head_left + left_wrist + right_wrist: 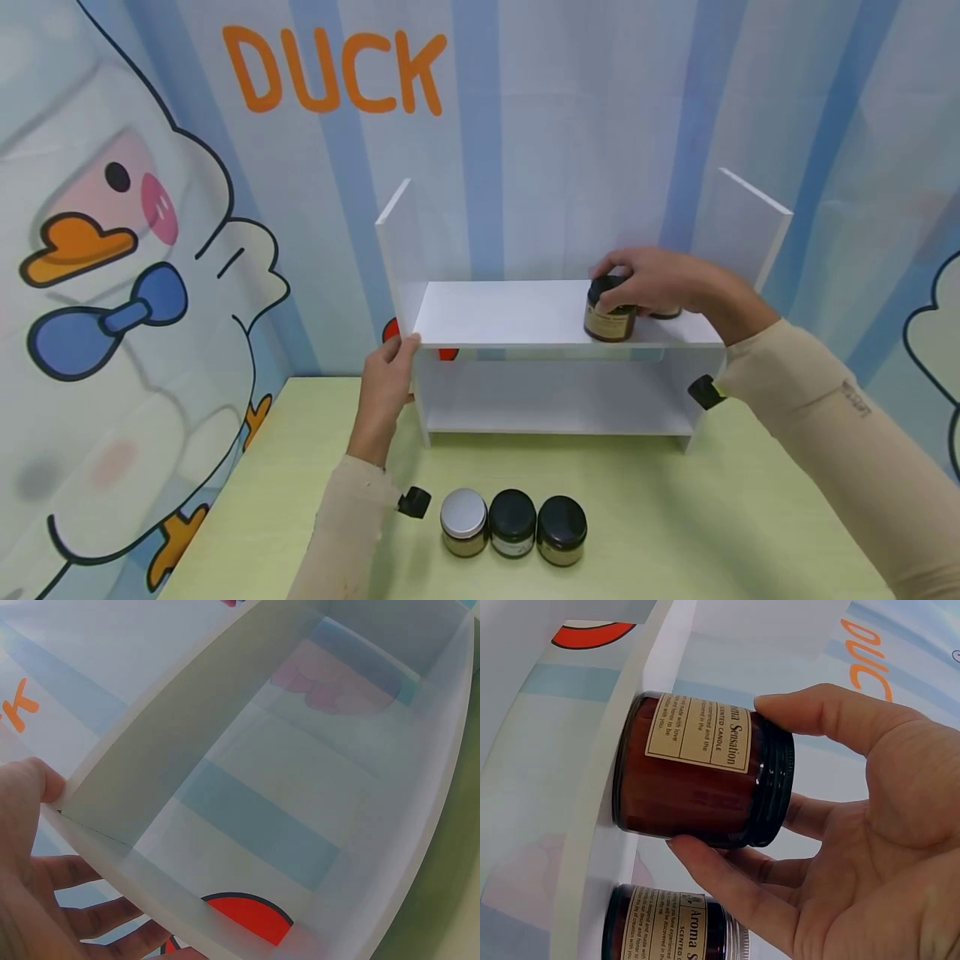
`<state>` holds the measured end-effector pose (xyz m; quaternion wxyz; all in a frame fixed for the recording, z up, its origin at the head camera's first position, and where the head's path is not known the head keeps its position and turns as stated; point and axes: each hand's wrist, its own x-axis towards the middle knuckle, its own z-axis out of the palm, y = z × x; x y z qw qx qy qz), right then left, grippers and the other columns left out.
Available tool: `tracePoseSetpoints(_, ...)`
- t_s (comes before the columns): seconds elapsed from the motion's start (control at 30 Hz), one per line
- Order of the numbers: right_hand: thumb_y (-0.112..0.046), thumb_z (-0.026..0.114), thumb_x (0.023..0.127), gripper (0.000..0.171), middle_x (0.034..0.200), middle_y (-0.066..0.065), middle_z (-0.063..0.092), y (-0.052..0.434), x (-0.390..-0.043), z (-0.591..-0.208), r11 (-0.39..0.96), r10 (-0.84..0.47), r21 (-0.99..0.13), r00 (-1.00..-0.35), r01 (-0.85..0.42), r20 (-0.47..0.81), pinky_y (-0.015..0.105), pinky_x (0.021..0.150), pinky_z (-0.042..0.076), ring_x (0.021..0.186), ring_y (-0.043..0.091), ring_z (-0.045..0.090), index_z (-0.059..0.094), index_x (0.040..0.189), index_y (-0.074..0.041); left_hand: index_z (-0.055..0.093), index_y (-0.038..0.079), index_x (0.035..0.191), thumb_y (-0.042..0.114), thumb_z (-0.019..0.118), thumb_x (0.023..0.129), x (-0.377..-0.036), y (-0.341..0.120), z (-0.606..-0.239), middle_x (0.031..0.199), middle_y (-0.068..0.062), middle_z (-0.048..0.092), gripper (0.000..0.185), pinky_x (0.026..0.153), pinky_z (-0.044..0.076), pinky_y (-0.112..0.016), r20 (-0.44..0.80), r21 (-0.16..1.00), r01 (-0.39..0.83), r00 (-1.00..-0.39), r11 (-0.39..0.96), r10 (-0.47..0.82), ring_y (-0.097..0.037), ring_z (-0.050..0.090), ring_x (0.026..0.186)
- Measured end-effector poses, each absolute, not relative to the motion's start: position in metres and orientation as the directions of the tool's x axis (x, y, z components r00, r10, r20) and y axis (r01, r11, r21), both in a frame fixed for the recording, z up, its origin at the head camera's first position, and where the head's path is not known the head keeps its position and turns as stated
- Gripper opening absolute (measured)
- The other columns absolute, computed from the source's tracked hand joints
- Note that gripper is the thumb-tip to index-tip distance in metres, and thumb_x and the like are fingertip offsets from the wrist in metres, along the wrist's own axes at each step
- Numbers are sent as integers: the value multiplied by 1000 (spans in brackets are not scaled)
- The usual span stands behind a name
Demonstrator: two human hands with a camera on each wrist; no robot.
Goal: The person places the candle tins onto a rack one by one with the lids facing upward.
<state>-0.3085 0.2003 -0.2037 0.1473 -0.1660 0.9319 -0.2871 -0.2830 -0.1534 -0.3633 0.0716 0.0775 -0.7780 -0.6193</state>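
My right hand (660, 279) grips a scented candle jar (690, 772) by its black lid, thumb on one side and fingers on the other. The amber jar stands at the front edge of the upper board of a white shelf (510, 312), its base at the board. Beside it is a second candle jar (664, 922) with a silver lid, mostly hidden behind my hand in the head view. My left hand (386, 383) holds the shelf's left side panel, thumb at the board's front corner and fingers on the panel's outer side (97, 900).
On the green table (637, 517) before the shelf, three jars stand in a row: a silver-lidded jar (464, 521), a black-lidded jar (513, 522) and another black-lidded jar (562, 530). Upright side panels (742, 225) rise at both ends of the shelf. A printed duck backdrop (525, 125) hangs behind.
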Motion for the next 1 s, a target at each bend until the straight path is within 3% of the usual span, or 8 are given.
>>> tracePoseSetpoints(0.53,-29,65,96,57,143,26,49,192,-313,-199,814,-385,-524,-909,-251,-163,49,93,53,120,39,57,49,145,-4,48,22,152,61,50,99,-283,-154,-364,150,-4,49,65,95,53,-56,16,976,-30,-978,216,-208,-30,48,131)
tracePoseSetpoints(1.0,-30,62,95,57,143,27,50,185,-323,-197,871,-355,-408,-925,-275,-133,54,92,50,119,39,56,52,145,-5,46,22,153,61,50,100,-284,-153,-364,152,-4,47,66,96,52,-57,7,976,-40,-978,216,-211,-30,47,133)
